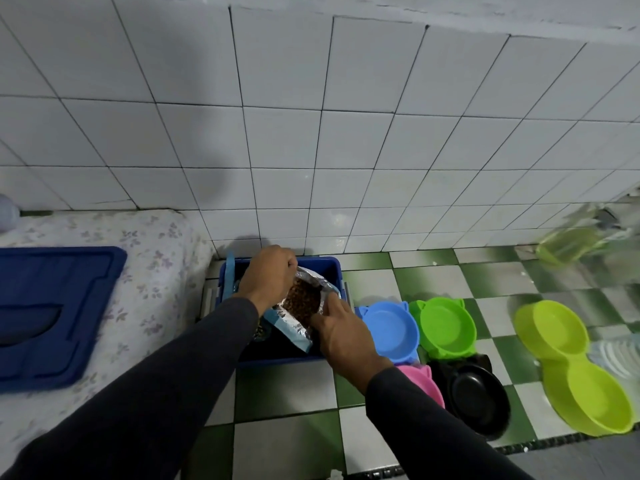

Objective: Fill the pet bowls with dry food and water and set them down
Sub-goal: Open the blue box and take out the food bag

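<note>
An open foil-lined bag of brown dry food (300, 303) stands inside a blue plastic bin (329, 268) on the floor. My left hand (268, 275) grips the far edge of the bag's mouth. My right hand (341, 332) pinches the near edge, so the mouth is held wide. To the right, on the checkered floor, lie a blue bowl (389, 330), a green bowl (446, 325), a pink bowl (424, 382) partly hidden by my right sleeve, a black bowl (478, 393) and a lime double bowl (571, 365). All visible bowls hold nothing.
The bin's blue lid (52, 313) lies on a flower-patterned surface (156, 244) at the left. A white tiled wall (311, 133) rises right behind the bin. A blurred bottle with yellowish liquid (568, 244) stands at the far right by the wall.
</note>
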`<action>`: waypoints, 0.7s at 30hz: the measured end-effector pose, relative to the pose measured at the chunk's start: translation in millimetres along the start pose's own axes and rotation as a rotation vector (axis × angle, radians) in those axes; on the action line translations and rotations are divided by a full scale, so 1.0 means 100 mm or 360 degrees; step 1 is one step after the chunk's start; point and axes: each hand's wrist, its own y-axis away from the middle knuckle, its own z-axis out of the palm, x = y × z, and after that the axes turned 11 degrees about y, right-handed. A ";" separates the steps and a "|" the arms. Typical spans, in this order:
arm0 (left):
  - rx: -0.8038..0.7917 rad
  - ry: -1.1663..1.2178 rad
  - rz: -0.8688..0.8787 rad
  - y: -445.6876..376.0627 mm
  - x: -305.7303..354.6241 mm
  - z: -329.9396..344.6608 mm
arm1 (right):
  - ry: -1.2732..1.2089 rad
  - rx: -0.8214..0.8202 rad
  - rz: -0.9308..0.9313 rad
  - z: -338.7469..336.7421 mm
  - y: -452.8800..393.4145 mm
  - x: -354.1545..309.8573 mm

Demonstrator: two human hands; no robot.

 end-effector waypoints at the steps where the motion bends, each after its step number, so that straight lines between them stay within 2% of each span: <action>1: 0.0011 0.0017 -0.0017 -0.01 -0.01 -0.01 | 0.0012 0.0026 -0.0014 -0.02 0.01 0.01; 7: 0.0078 0.0171 -0.0139 -0.04 -0.03 -0.06 | 0.0050 0.0064 0.0056 -0.08 0.15 0.04; 16: 0.0081 0.0275 -0.0241 0.00 0.01 -0.03 | -0.0324 -0.0091 0.0382 -0.17 0.17 -0.19; 21: 0.0074 0.0284 -0.0251 -0.01 0.00 -0.05 | -0.0500 -0.0079 0.0394 -0.20 0.14 -0.21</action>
